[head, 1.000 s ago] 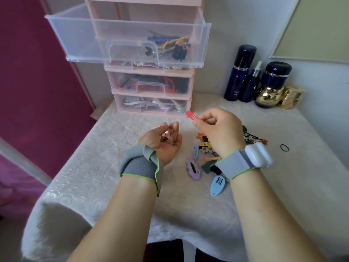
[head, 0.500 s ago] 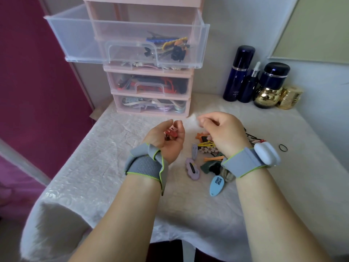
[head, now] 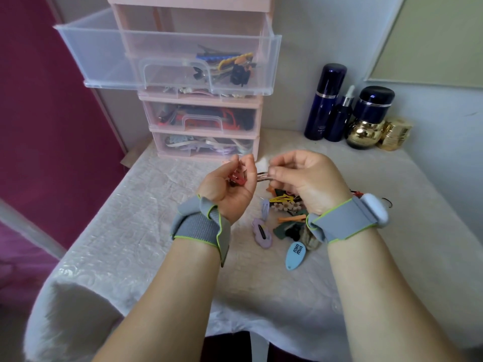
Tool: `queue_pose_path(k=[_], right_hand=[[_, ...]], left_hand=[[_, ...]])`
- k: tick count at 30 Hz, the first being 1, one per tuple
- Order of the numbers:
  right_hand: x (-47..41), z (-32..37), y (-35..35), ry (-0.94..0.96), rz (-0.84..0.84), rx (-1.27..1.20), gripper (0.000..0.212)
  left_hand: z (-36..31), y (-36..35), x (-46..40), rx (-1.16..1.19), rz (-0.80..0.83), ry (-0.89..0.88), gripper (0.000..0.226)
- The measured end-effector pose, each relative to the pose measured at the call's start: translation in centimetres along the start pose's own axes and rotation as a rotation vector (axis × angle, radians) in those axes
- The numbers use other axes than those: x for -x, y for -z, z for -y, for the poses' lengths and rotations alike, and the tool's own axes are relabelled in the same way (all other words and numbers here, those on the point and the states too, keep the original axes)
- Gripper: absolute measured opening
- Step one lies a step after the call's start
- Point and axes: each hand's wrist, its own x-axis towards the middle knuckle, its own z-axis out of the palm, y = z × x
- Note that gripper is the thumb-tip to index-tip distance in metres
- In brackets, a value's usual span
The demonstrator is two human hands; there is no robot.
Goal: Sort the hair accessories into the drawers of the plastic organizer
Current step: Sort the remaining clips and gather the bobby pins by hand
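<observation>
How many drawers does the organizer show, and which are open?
3. Top drawer pulled out, open; middle drawer and bottom drawer shut. The organizer runs past the frame top, so more may be hidden.

Pink organizer (head: pixel 206 131), clear drawer (head: pixel 167 58), navy bottles (head: pixel 325 100), gold jars (head: pixel 366 133), light-blue clip (head: pixel 295 254), lilac clip (head: pixel 261 232)

The pulled-out top drawer (head: pixel 167 58) overhangs the far left of the table (head: pixel 130 231), its left half bare inside. Loose clips (head: pixel 282 220) crowd the middle right. Bottles and jars (head: pixel 350 118) block the far right corner. Bare cloth lies near and left.
</observation>
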Motion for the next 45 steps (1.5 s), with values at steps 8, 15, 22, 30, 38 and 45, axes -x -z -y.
queue_pose_path(k=[8,15,22,30,38,45], right_hand=[[0.2,0.0,-1.8,0.431,-0.210,0.480,0.009],[-0.9,-1.2,0.2,0.263,-0.232,0.596,0.012],[-3.1,-3.7,1.7,-0.055,-0.036,1.040,0.028],[-3.6,-3.7,1.3,-0.044,0.046,1.136,0.022],[-1.8,-2.1,2.6,0.157,-0.248,0.577,0.013],[-0.4,-1.0,2.4,0.198,-0.173,0.347,0.017]], left_hand=[[1.4,0.3,0.1,-0.224,-0.075,0.089,0.021],[0.6,0.5,-0.2,-0.207,-0.137,-0.040,0.020],[0.3,1.5,-0.8,-0.272,-0.180,-0.077,0.027],[0.4,1.9,-1.2,-0.360,-0.167,-0.054,0.027],[1.1,1.7,-0.9,-0.445,-0.148,-0.018,0.013],[2.5,1.2,-0.5,-0.440,-0.100,0.056,0.017]])
